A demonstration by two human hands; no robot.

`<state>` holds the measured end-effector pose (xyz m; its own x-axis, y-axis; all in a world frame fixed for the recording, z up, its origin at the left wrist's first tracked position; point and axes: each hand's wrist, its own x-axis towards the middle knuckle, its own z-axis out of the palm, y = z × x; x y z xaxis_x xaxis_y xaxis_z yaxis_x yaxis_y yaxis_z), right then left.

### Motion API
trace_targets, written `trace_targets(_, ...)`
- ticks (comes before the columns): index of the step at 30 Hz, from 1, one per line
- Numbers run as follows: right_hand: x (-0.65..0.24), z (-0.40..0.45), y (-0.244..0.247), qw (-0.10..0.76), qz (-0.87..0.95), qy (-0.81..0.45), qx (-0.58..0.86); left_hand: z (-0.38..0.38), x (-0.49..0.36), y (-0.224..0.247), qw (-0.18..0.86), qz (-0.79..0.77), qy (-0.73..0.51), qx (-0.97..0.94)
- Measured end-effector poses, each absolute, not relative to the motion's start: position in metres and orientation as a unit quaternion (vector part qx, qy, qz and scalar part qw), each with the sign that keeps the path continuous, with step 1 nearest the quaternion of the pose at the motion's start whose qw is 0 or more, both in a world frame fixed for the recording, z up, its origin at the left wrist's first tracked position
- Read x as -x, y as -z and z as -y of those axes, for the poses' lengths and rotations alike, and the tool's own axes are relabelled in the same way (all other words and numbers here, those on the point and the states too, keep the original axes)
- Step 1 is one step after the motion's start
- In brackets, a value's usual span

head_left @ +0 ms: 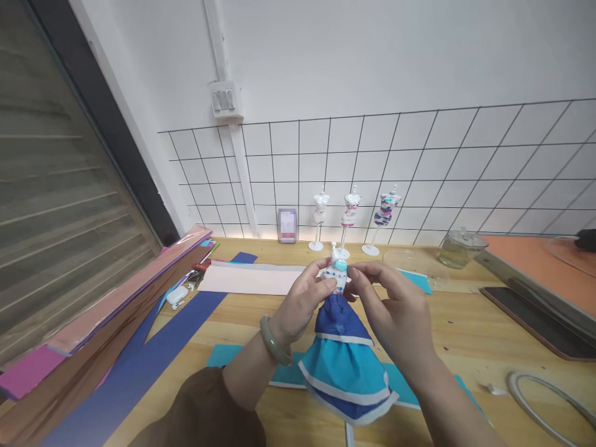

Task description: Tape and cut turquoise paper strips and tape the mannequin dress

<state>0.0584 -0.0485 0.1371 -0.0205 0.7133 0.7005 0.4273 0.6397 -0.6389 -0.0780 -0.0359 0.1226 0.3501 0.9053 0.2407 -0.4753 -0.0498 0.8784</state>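
A miniature dress form (334,279) stands tilted between my hands, its white torso marked with blue and turquoise patches. It wears a tiered skirt (347,366) in dark blue and turquoise with white edging. My left hand (305,301) grips the torso from the left, thumb across its front. At the right side of the bust, my right hand (395,304) has thumb and forefinger pinched beside a turquoise piece (341,265); whatever lies between those fingertips is too small to make out. The form's white pole (349,434) shows below the hem.
Three small dress forms (350,211) line the back near a wire grid. Blue paper strips (186,335), a pale pink strip (251,279) and turquoise sheets (233,355) lie on the wooden table. To the right are a phone (535,320), glass cup (460,248) and cable (549,394).
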Motion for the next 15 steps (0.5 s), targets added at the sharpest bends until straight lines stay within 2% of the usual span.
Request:
trace_targets(7,-0.0554,0.0473,-0.1349,0.589,0.614,-0.387,0.356,0.0390,0.0763,-0.1241,0.672,-0.189,-0.505,-0.507)
trace_targets(15,-0.0555,0.0434,-0.1374,0.591,0.575,-0.467,0.320,0.0359,0.0752,-0.1189,0.643,-0.197,-0.529,-0.517)
